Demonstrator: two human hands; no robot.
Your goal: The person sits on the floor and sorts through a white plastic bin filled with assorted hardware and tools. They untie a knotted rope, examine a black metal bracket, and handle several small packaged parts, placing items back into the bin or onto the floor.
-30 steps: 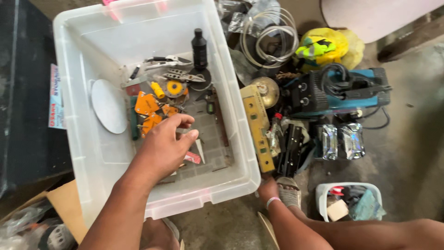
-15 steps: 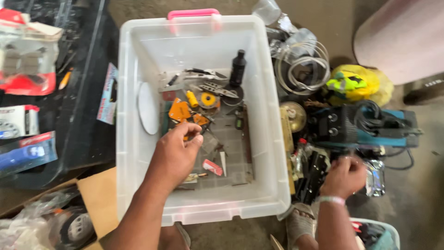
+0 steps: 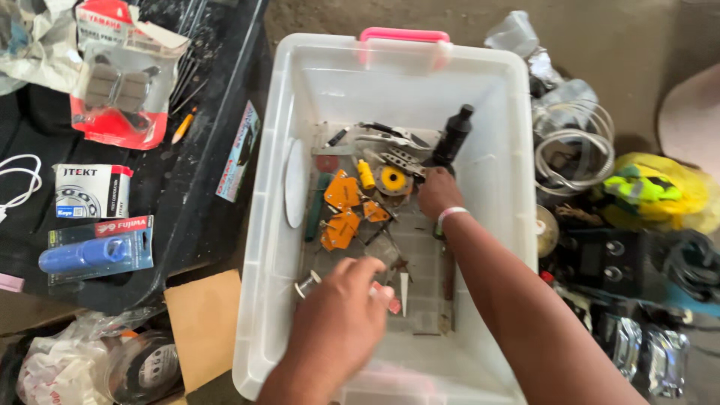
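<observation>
Clutter fills the bottom of a clear plastic bin (image 3: 480, 82) with a pink handle (image 3: 403, 34), and both hands are down inside it. The right hand (image 3: 438, 192), a pale band at its wrist, rests at the far end of the heap, its grip curled loosely beside a yellow-centred disc (image 3: 393, 180) and just below a black bottle (image 3: 453, 135) that leans toward the bin's right wall; whether the fingers actually pinch anything cannot be told. The left hand (image 3: 346, 315) hovers nearer the person, fingers bent downward over a small metal bolt (image 3: 307, 283) at its left edge and a red-tipped piece at its fingertips; its grip looks half closed, its hold unclear. Orange angle blocks (image 3: 342, 210) lie between the two hands, left of the right hand. A white round plate (image 3: 295, 183) leans against the bin's left wall.
</observation>
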